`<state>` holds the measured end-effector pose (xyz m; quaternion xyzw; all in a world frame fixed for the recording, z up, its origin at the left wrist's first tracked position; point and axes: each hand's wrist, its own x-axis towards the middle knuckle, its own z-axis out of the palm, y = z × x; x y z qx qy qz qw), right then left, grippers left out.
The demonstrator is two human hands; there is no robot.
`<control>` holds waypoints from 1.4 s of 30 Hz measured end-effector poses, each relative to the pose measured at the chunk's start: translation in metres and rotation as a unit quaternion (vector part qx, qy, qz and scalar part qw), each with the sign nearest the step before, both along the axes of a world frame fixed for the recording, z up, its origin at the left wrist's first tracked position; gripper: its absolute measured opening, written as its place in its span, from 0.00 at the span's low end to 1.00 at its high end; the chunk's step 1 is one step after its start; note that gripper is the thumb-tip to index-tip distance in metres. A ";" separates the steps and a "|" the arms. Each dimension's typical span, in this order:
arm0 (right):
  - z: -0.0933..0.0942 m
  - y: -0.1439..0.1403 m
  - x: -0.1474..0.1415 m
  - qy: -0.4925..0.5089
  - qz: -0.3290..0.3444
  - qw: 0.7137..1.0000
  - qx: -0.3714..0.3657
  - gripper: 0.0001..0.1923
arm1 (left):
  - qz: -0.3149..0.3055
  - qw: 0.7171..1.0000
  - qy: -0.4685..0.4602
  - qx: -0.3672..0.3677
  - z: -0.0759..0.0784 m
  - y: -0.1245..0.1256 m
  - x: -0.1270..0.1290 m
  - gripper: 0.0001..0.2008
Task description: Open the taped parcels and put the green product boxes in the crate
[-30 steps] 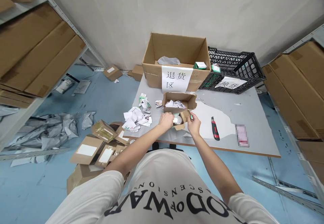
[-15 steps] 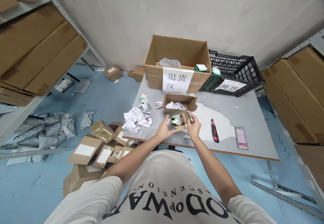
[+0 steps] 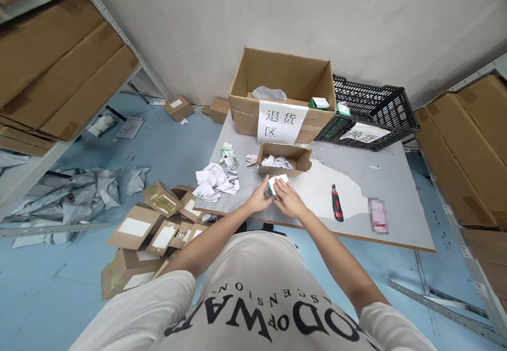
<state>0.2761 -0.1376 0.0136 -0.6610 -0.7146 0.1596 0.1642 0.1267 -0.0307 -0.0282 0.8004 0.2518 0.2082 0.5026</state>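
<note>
We press our right hand (image 3: 288, 199) flat, fingers spread, on a small white-and-green box (image 3: 276, 183) at the near edge of the grey table (image 3: 396, 192), our left hand (image 3: 259, 197) cupping its side. Half a second ago its brown flaps stood open between both hands. Behind, a large carton's (image 3: 283, 94) sign (image 3: 281, 123) reads "退货区".

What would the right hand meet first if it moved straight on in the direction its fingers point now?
The right hand points up-left across the table; its fingers already rest on the small white-and-green box. Beyond that, probably the open cardboard box, though depth is unclear.
</note>
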 end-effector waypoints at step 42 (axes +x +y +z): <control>0.013 0.031 0.065 -0.007 0.163 0.986 -0.026 0.23 | -0.067 0.994 0.030 0.086 0.014 0.017 -0.001 0.50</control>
